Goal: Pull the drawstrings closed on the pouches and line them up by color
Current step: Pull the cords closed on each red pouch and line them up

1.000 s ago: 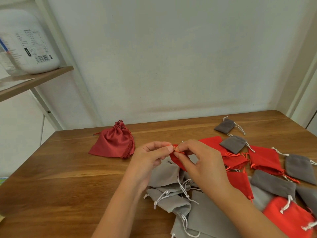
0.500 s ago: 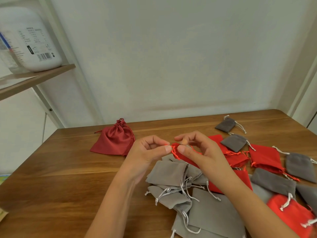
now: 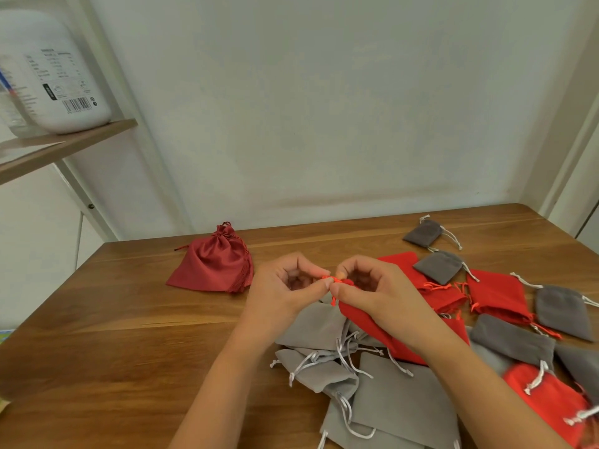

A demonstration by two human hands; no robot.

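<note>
satin pouch (image 3: pixel 212 265) cinched, 10 o'clock from my hands. my left hand (image 3: pixel 285 288) pinches cord (image 3: pixel 328 279), other fingers curled. my right hand (image 3: pixel 379 290) pinches red pouch (image 3: pixel 359 319) mouth, pouch hanging toward 5 o'clock over grey pouches (image 3: pixel 321 325). more lie at 3 o'clock.

Lone pouch (image 3: pixel 210 267) left on table (image 3: pixel 97 351) — pouch pile (image 3: pixel 402 393) right; jug (image 3: pixel 55 76) on shelf (image 3: pixel 64 144).

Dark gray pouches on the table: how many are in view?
5: farthest pouch near the wall; second pouch just nearer; third pouch by the right edge; fourth pouch nearer still; fifth pouch cut off at the frame edge. More may be hidden.
</note>
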